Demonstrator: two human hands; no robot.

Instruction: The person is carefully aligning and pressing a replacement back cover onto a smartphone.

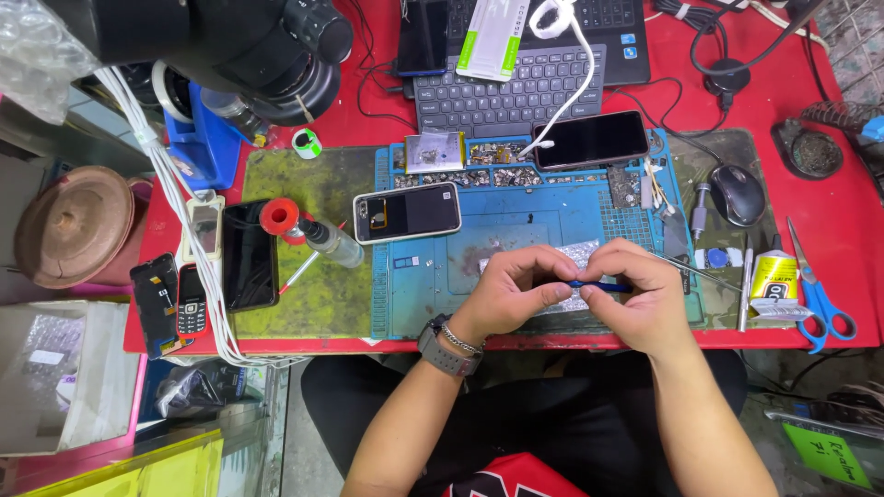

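Both my hands meet over the front of a blue repair mat (516,230). My left hand (511,294), with a watch and bracelet on its wrist, pinches one end of a thin blue tool (599,286). My right hand (640,299) grips the same tool from the other side. Under the hands lies a silvery bubble-wrap pouch (580,253), partly hidden by the fingers. A phone with its back open (406,212) rests on the mat's left part, apart from both hands.
A black phone (589,140) on a white cable lies at the mat's back, with a keyboard (506,87) behind it. Mouse (739,194), glue tube (772,285) and blue scissors (820,294) sit right. More phones (249,253), a small bottle (331,242) and a microscope (249,46) stand left.
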